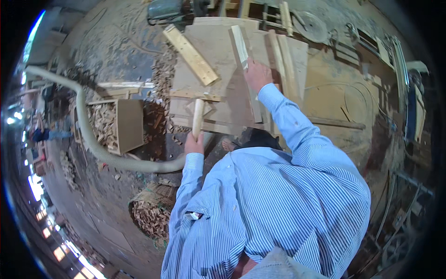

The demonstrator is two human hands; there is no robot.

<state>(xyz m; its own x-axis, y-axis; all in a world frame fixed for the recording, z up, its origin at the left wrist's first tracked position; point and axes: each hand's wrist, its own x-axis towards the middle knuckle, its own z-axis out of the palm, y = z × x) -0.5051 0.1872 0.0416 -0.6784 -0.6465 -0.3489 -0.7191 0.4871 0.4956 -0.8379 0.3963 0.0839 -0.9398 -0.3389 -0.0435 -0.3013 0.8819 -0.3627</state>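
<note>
My left hand (194, 143) is closed around the near end of a short pale wooden piece (198, 116), which points away from me over the near edge of a board-topped worktable (223, 42). A thin wooden bar (179, 94) lies crosswise by the far end of that piece. Farther out and to the right, my right hand (258, 75) grips the near end of a narrow pale wooden strip (239, 43). Between the hands and the far side, a wider plank (191, 55) with dark spots lies slanted on the tabletop. Long wooden strips (284, 60) lie to the right of my right hand.
A ribbed hose (104, 156) curves from the left to beneath the table. Left of the table stands a wooden box (130, 125) of offcuts; nearer me is a basket (151, 214) of wood scraps. A motor (165, 10) sits at the far side. Wood chips litter the floor.
</note>
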